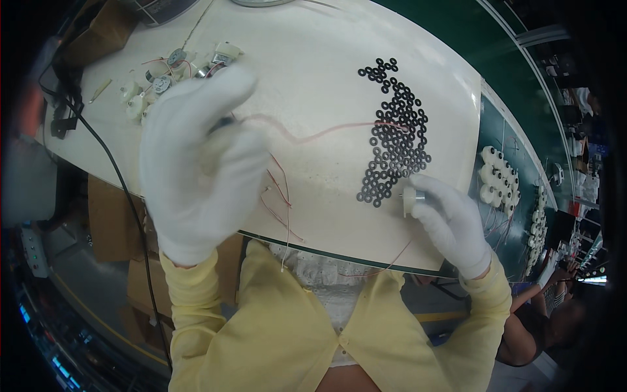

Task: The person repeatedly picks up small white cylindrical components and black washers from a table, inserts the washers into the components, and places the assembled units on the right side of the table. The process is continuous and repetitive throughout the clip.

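Both my hands wear white gloves. My left hand [202,157], smeared by motion, is raised over the left of the table, fingers curled round a small wired motor [225,121] that is mostly hidden. A red wire runs from it toward the right, and thin red and white wires [285,189] dangle below that hand over the table edge. Between thumb and fingers my right hand [450,225] grips a small motor [411,196] with a white plastic body and silver parts. It is just beside the near right end of a spread of black rubber rings [395,140].
Several wired motors with white housings [163,81] lie at the far left, near a cardboard box [98,32] and a black cable [114,147]. On a green surface to the right stand rows of white motor units [499,176]. Another person [542,320] is at the lower right.
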`<action>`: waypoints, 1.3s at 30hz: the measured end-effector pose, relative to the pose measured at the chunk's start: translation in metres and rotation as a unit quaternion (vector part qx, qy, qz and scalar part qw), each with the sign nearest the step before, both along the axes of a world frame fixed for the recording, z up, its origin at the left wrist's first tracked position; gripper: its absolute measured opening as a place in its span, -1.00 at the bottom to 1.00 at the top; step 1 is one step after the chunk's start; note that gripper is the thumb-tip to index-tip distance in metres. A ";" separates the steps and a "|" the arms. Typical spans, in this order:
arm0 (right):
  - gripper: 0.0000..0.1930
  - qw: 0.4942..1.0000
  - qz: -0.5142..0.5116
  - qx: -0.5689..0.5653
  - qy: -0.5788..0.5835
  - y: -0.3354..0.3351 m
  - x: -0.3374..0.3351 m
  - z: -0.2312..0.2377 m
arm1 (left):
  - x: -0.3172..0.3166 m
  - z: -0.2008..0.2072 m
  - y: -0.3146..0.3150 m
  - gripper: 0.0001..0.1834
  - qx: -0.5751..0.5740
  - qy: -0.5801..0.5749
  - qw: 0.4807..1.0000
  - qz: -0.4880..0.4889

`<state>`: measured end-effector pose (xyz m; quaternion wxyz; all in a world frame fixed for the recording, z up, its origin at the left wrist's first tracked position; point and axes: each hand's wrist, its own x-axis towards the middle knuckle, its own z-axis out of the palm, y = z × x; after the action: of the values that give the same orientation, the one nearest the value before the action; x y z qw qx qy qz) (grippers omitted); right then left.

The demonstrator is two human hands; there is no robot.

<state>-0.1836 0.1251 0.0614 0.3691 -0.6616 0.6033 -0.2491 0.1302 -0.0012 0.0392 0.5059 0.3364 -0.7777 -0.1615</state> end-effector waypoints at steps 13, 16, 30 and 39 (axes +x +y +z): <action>-0.52 0.939 0.037 -0.192 0.283 -0.001 0.025 -0.013 | 0.049 -0.015 0.036 -0.59 0.209 0.344 0.887 -0.225; -0.51 0.929 0.037 -0.188 0.318 -0.001 0.035 -0.011 | 0.036 -0.017 0.037 -0.74 0.228 0.205 0.927 -0.215; -0.66 0.941 0.058 -0.057 0.329 0.013 0.029 0.019 | -0.010 -0.030 0.036 -0.85 0.091 -0.056 0.984 -0.141; -0.68 0.884 -0.097 -0.087 0.449 0.039 -0.023 -0.005 | -0.007 -0.033 0.032 -0.81 0.067 -0.087 0.981 -0.158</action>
<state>-0.2064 0.1643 0.0569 -0.0260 -0.6702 0.7417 -0.0117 0.1234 0.0313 0.0061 0.3807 0.2553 -0.8494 -0.2614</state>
